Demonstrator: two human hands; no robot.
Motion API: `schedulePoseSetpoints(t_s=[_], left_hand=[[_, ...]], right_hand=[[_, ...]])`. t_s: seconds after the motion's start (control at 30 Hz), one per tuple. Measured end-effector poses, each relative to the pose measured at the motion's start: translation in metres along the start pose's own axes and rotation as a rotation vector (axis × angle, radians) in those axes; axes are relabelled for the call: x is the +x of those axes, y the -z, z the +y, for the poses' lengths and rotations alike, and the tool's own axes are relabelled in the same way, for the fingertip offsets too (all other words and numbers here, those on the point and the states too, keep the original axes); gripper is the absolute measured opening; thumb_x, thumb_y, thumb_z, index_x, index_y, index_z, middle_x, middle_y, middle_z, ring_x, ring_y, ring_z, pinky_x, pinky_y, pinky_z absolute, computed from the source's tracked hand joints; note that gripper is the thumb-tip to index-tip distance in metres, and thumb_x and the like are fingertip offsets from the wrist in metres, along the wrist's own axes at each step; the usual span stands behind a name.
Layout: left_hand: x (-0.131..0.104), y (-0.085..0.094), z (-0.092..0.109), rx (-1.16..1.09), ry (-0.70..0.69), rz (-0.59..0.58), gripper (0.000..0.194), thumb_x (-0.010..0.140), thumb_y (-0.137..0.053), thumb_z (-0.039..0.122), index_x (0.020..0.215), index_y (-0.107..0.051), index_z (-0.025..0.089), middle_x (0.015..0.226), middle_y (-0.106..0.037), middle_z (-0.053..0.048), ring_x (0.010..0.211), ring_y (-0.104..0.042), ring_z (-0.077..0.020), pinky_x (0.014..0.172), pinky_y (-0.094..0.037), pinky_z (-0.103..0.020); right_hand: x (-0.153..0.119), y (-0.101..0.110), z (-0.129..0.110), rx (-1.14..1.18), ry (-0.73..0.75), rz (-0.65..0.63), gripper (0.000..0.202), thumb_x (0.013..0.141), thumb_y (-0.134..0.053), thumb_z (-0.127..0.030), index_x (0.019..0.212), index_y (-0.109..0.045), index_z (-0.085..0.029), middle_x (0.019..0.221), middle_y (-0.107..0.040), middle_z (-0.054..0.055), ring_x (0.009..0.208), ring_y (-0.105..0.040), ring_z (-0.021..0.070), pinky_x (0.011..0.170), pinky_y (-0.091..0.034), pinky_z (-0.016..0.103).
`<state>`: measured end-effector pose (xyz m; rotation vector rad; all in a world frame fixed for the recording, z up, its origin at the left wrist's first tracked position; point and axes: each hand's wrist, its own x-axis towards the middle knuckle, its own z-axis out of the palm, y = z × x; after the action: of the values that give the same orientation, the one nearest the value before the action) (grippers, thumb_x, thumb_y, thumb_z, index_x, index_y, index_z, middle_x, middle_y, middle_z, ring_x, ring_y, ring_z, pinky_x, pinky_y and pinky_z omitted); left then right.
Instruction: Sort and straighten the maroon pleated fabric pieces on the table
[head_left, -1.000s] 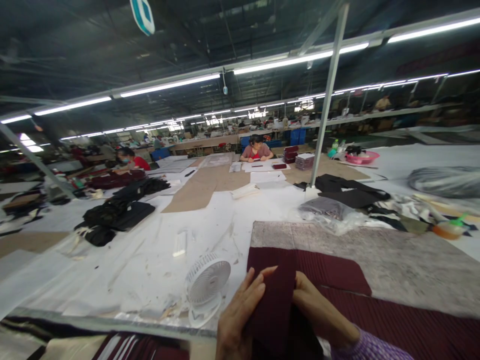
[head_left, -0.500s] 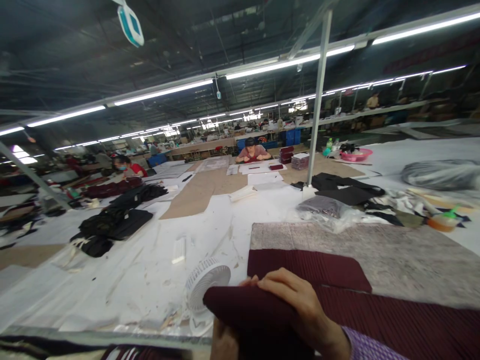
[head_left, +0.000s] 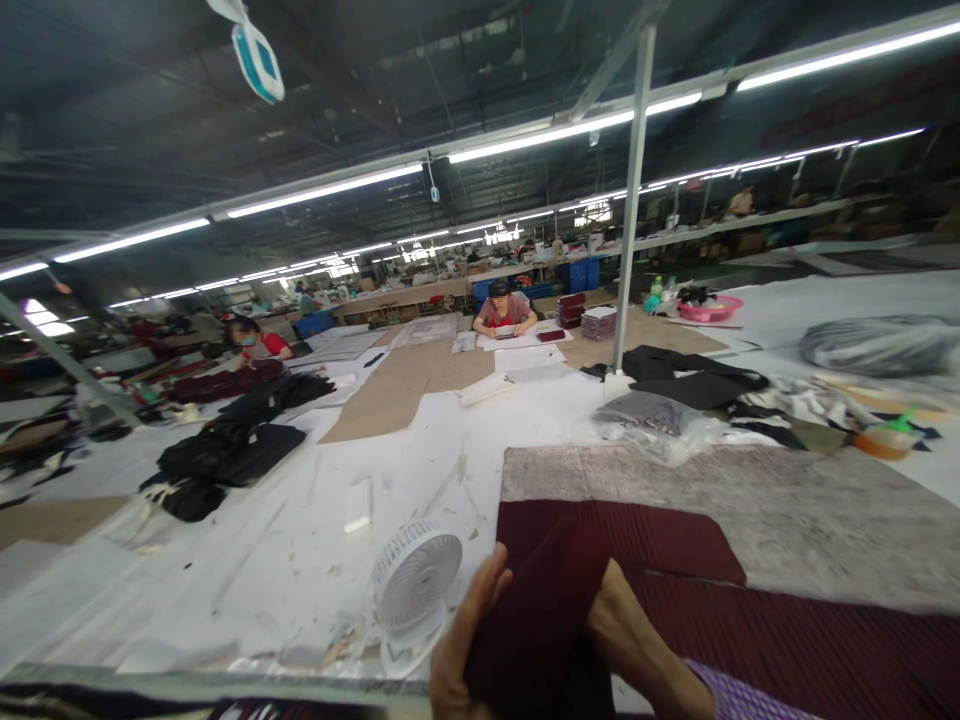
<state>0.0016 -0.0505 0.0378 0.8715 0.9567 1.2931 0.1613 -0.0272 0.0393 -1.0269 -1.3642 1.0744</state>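
Observation:
A dark maroon piece of fabric (head_left: 541,610) stands raised between my hands at the bottom of the head view. My left hand (head_left: 463,640) grips its left edge, with the thumb and fingers along the side. My right hand (head_left: 634,640) holds the right edge, and its fingertips are hidden behind the cloth. Just beyond, overlapping maroon fabric pieces (head_left: 660,535) lie in rows on a mottled grey sheet (head_left: 810,515). To the left of my left hand stands a small white fan (head_left: 420,580).
A metal post (head_left: 634,200) rises from the table past the grey sheet. Nearby lie a plastic-wrapped bundle (head_left: 652,415), black cloth pieces (head_left: 690,375) and a pink basin (head_left: 709,308). Dark garments (head_left: 225,450) are heaped at left. A co-worker (head_left: 504,310) sits across the table.
The maroon fabric has turned from lying sideways to standing more upright. My right hand has moved from its top to its right edge, and my left hand now shows on the left edge.

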Motion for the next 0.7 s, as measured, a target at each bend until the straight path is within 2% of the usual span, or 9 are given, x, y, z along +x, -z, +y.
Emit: schedulePoseSetpoints(t_s=[0.1,0.17,0.23,0.3,0.37,0.43,0.5,0.6,0.7], left_hand=[[0.008,-0.003,-0.005,-0.067,0.150,0.022,0.039,0.074,-0.067,0.042,0.108,-0.067,0.024,0.115,-0.069,-0.009,0.116,-0.056,-0.0320,0.102,-0.043,-0.045],[0.012,-0.005,-0.005,-0.128,0.218,0.063,0.045,0.075,-0.068,0.038,0.116,-0.061,0.021,0.115,-0.069,-0.011,0.112,-0.060,-0.0320,0.098,-0.047,-0.045],[0.014,-0.006,-0.001,-0.251,0.269,0.133,0.058,0.074,-0.071,0.031,0.127,-0.051,0.023,0.120,-0.066,-0.011,0.110,-0.061,-0.0305,0.095,-0.050,-0.044],[0.015,-0.006,0.005,-0.362,0.276,0.196,0.070,0.072,-0.073,0.023,0.135,-0.042,0.026,0.122,-0.065,-0.010,0.108,-0.062,-0.0287,0.093,-0.052,-0.042],[0.015,-0.006,0.009,-0.396,0.256,0.224,0.076,0.071,-0.074,0.019,0.137,-0.038,0.028,0.121,-0.066,-0.008,0.106,-0.064,-0.0271,0.092,-0.053,-0.040],[0.013,-0.007,0.012,-0.383,0.254,0.236,0.079,0.069,-0.075,0.017,0.137,-0.037,0.028,0.116,-0.068,-0.007,0.103,-0.065,-0.0263,0.090,-0.054,-0.038],[0.011,-0.009,0.014,-0.348,0.277,0.220,0.076,0.067,-0.077,0.018,0.134,-0.042,0.023,0.109,-0.072,-0.008,0.102,-0.066,-0.0272,0.088,-0.055,-0.038],[0.006,-0.012,0.014,-0.297,0.310,0.172,0.061,0.065,-0.079,0.023,0.121,-0.057,0.015,0.096,-0.075,-0.010,0.099,-0.066,-0.0299,0.086,-0.055,-0.039],[0.001,-0.012,0.015,-0.269,0.294,0.169,0.052,0.062,-0.081,0.025,0.109,-0.064,0.013,0.091,-0.076,-0.011,0.098,-0.067,-0.0312,0.085,-0.055,-0.040]], right_hand=[[0.004,0.002,-0.008,-0.070,-0.028,0.000,0.023,0.076,-0.067,-0.040,0.067,-0.064,-0.019,0.067,-0.062,0.003,0.065,-0.058,0.0204,0.061,-0.050,0.030],[0.007,0.005,-0.009,-0.051,-0.089,-0.040,0.020,0.075,-0.069,-0.035,0.087,-0.065,-0.019,0.079,-0.066,0.002,0.073,-0.061,0.0199,0.066,-0.050,0.030],[0.008,0.011,-0.006,-0.023,-0.077,-0.006,0.041,0.074,-0.071,-0.032,0.111,-0.057,-0.021,0.098,-0.067,0.004,0.084,-0.062,0.0206,0.073,-0.052,0.032],[0.008,0.017,-0.001,-0.107,0.055,0.135,0.052,0.073,-0.072,-0.029,0.120,-0.051,-0.024,0.113,-0.062,0.007,0.094,-0.059,0.0217,0.081,-0.050,0.036],[0.006,0.024,0.000,-0.272,0.238,0.210,0.044,0.076,-0.071,-0.027,0.116,-0.055,-0.026,0.116,-0.060,0.006,0.101,-0.056,0.0224,0.088,-0.046,0.038],[0.005,0.028,-0.004,-0.367,0.380,0.112,0.038,0.080,-0.069,-0.027,0.115,-0.056,-0.029,0.112,-0.061,0.004,0.104,-0.054,0.0221,0.091,-0.044,0.037],[0.006,0.029,-0.009,-0.372,0.424,-0.030,0.043,0.080,-0.070,-0.027,0.119,-0.054,-0.030,0.112,-0.062,0.004,0.104,-0.053,0.0217,0.088,-0.045,0.036],[0.010,0.029,-0.013,-0.321,0.331,-0.107,0.048,0.078,-0.072,-0.030,0.122,-0.053,-0.029,0.112,-0.061,0.004,0.099,-0.053,0.0215,0.085,-0.045,0.035],[0.013,0.028,-0.012,-0.236,0.199,-0.129,0.052,0.075,-0.074,-0.035,0.122,-0.054,-0.029,0.106,-0.063,0.004,0.095,-0.054,0.0213,0.087,-0.042,0.037]])
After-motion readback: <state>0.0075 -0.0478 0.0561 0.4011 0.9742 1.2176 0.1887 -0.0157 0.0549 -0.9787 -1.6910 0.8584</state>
